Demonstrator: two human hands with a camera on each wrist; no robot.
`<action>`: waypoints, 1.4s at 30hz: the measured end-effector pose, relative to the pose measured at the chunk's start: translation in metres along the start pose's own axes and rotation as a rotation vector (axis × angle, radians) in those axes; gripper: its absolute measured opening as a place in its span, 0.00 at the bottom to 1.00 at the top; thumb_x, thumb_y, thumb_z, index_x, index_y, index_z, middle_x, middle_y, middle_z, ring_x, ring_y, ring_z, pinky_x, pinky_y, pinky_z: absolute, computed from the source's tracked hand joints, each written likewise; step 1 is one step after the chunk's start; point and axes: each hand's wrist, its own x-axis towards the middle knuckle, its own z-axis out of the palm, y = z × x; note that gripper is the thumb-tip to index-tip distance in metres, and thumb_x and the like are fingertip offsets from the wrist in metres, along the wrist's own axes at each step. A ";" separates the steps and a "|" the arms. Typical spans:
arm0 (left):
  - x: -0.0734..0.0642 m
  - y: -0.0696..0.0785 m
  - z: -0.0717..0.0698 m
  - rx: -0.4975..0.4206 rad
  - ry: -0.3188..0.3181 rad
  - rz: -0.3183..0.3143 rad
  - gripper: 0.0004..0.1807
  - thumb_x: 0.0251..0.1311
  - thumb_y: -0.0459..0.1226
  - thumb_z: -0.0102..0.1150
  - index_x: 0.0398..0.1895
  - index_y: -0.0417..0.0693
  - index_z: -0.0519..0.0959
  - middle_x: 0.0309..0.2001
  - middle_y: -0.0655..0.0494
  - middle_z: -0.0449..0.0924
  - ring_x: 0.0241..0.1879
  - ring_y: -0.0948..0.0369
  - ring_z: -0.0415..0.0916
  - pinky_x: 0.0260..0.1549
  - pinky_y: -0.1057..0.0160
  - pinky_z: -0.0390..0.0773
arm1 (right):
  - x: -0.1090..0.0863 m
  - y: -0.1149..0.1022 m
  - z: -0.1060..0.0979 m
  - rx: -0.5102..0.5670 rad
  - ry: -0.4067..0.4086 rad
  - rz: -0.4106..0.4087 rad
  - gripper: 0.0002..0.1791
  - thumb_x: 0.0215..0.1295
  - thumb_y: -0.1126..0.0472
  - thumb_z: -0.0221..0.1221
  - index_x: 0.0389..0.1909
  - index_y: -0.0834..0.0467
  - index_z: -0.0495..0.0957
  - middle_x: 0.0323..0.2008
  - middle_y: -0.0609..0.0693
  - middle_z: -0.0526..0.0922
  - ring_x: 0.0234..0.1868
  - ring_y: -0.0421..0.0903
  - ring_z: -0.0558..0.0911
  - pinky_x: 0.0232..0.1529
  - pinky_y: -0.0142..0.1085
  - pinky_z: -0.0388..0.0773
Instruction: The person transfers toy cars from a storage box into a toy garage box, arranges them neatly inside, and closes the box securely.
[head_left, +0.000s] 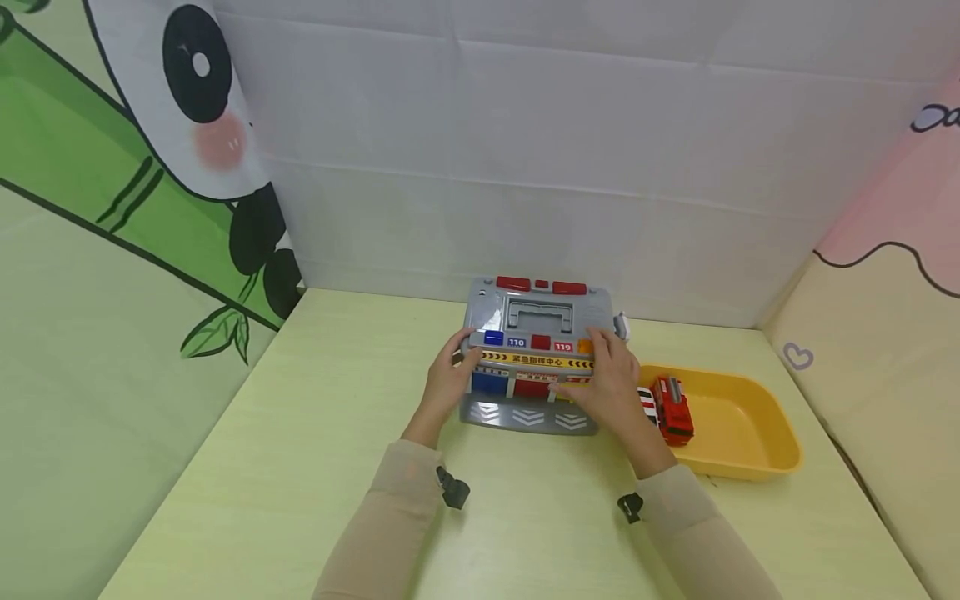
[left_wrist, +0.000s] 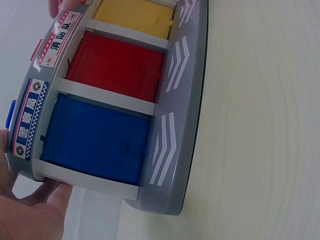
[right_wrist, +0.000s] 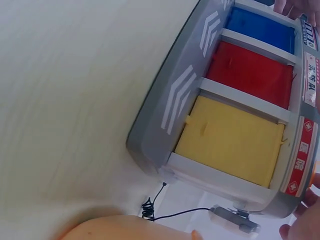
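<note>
A grey toy emergency garage (head_left: 491, 312) stands on the table, its roof fitted with a folded carry handle (head_left: 540, 307). Along its front run a blue door (left_wrist: 97, 140), a red door (left_wrist: 117, 65) and a yellow door (right_wrist: 230, 140), all closed, above a grey ramp (left_wrist: 172, 150) with white chevrons. My left hand (head_left: 444, 385) grips the garage's left side, thumb at the front roof edge. On the right side, my right hand (head_left: 617, 387) holds the roof's corner with its fingers on top; its thumb reaches across the front near the doors.
To the right sits a yellow tray (head_left: 738, 425) with a red toy fire truck (head_left: 672, 410) and a white-and-red toy vehicle (head_left: 647, 403) inside. A small grey piece (right_wrist: 235, 220) on a coiled black cord (right_wrist: 148, 207) hangs at the garage's right side. A white wall covering (head_left: 525, 167) rises behind.
</note>
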 end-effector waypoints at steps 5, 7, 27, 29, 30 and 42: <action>0.000 0.000 0.001 0.005 0.006 0.000 0.25 0.70 0.49 0.53 0.69 0.62 0.67 0.67 0.51 0.68 0.63 0.49 0.66 0.57 0.43 0.69 | 0.006 -0.005 -0.002 -0.046 -0.024 -0.010 0.52 0.48 0.42 0.73 0.68 0.62 0.61 0.65 0.61 0.62 0.65 0.59 0.58 0.66 0.58 0.47; 0.000 0.000 0.001 0.003 0.006 0.003 0.25 0.70 0.49 0.53 0.69 0.61 0.68 0.66 0.51 0.68 0.63 0.49 0.66 0.56 0.43 0.69 | 0.009 -0.007 -0.002 -0.064 -0.031 -0.013 0.50 0.48 0.40 0.72 0.67 0.61 0.63 0.64 0.60 0.64 0.65 0.59 0.59 0.66 0.57 0.47; 0.017 0.006 0.022 -0.012 0.065 0.003 0.24 0.70 0.47 0.53 0.68 0.60 0.68 0.65 0.50 0.69 0.62 0.49 0.67 0.56 0.44 0.70 | 0.058 0.007 -0.003 -0.050 -0.091 -0.026 0.34 0.62 0.37 0.60 0.55 0.62 0.75 0.56 0.59 0.74 0.59 0.58 0.67 0.64 0.57 0.46; 0.017 0.006 0.022 -0.012 0.064 0.003 0.24 0.70 0.47 0.53 0.68 0.60 0.68 0.65 0.50 0.69 0.62 0.49 0.68 0.55 0.44 0.70 | 0.058 0.007 -0.001 -0.045 -0.081 -0.021 0.31 0.65 0.38 0.56 0.53 0.61 0.77 0.54 0.58 0.75 0.58 0.57 0.67 0.63 0.57 0.47; 0.017 0.006 0.022 -0.011 0.063 0.005 0.24 0.70 0.47 0.53 0.68 0.60 0.68 0.65 0.50 0.69 0.62 0.49 0.67 0.56 0.44 0.70 | 0.059 0.007 -0.001 -0.044 -0.076 -0.018 0.30 0.67 0.38 0.55 0.52 0.61 0.77 0.54 0.58 0.76 0.58 0.57 0.68 0.63 0.57 0.47; 0.017 0.006 0.023 -0.009 0.069 -0.003 0.25 0.70 0.47 0.53 0.69 0.60 0.68 0.65 0.50 0.69 0.62 0.48 0.68 0.55 0.44 0.70 | 0.063 0.007 0.002 -0.016 -0.056 0.005 0.25 0.68 0.42 0.57 0.45 0.61 0.80 0.51 0.59 0.76 0.57 0.58 0.69 0.61 0.59 0.50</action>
